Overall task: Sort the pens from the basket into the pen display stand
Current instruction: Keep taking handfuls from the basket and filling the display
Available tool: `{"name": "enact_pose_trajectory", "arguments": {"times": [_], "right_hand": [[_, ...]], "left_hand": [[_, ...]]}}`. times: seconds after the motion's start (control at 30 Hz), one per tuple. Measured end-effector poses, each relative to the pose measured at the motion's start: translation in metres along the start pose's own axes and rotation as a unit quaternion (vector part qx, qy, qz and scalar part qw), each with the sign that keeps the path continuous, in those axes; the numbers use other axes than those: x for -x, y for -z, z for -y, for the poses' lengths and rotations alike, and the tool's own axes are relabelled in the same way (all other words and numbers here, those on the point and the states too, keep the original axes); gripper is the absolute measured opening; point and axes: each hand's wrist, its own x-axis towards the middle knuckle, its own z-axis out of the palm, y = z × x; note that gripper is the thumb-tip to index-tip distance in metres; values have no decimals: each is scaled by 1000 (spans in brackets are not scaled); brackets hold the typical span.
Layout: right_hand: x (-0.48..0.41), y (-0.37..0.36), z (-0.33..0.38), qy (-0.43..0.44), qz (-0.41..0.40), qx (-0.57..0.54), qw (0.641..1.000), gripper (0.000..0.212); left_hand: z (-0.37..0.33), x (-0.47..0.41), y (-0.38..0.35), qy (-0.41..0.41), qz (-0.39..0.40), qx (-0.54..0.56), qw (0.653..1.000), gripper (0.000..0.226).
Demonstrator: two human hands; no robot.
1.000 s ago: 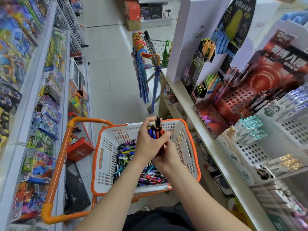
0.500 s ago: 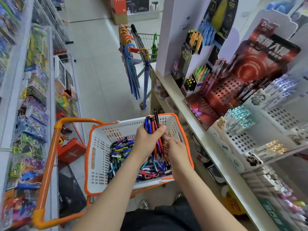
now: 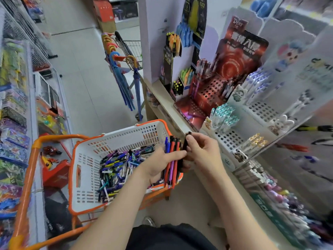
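Left of the fingers: a white slotted plastic basket with an orange rim (image 3: 86, 159), heaped with loose multicoloured plastic pens (image 3: 117, 168). Over its right-hand edge, the left hand (image 3: 156, 165), fingers (image 3: 177, 155) clenched round an upright bundle of red, blue and purple pens (image 3: 171, 147). Touching that bundle on its right, the right hand (image 3: 203, 150), pinching a single dark pen (image 3: 185, 143) near its top, long axis upright and roughly parallel to the bundle. Just right of those fingers, a white perforated plastic stand (image 3: 228, 139); farther up and away, a red perforated pen display stand (image 3: 210, 91), both on the pale shelf (image 3: 167, 109). Right hand nearer to either. Probably next: draw the dark pen clear, carry it rightward and up, keep it upright over a free hole. Which stand, impossible to tell.
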Motion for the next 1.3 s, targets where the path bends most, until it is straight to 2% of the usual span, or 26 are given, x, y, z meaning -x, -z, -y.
{"name": "enact_pose_trajectory", "arguments": {"times": [0.1,0.23,0.33,0.4,0.47,0.57,0.63,0.7,0.8,0.93,1.0,1.1,1.2,1.3], "right_hand": [[18,32,-2,-11,-13,-41,999,24],[33,80,-17,-3,-73,49,996,24],[50,113,-21,5,-96,75,993,29],[63,130,-17,41,-131,102,985,27],[76,144,-12,102,-203,118,967,21],[93,158,-2,182,-312,67,930,11],[104,166,1,230,-352,45,906,9],[115,172,-1,262,-338,77,901,7],[128,175,-25,265,-220,152,927,7],[136,186,-51,314,-152,300,888,18],[138,193,-50,299,-132,332,885,14],[137,200,-46,241,-178,301,905,7],[127,200,-40,140,-207,242,938,15],[119,205,-28,8,-153,153,976,16]], "left_hand": [[16,-4,-32,20,9,27,999,22],[41,-7,-79,37,35,36,998,15],[58,-7,-114,41,37,39,998,26],[67,-8,-131,47,37,50,997,26],[73,-9,-144,58,30,69,996,18],[81,-13,-154,72,21,107,991,40],[86,-16,-160,72,32,133,988,34],[90,-17,-164,78,31,155,984,27],[93,-21,-172,90,45,171,980,34],[93,-26,-184,97,23,210,973,35],[95,-28,-188,105,8,179,978,32],[97,-25,-192,138,19,101,985,39],[95,-18,-194,159,100,18,982,37],[90,-10,-201,169,185,0,968,23]]}}
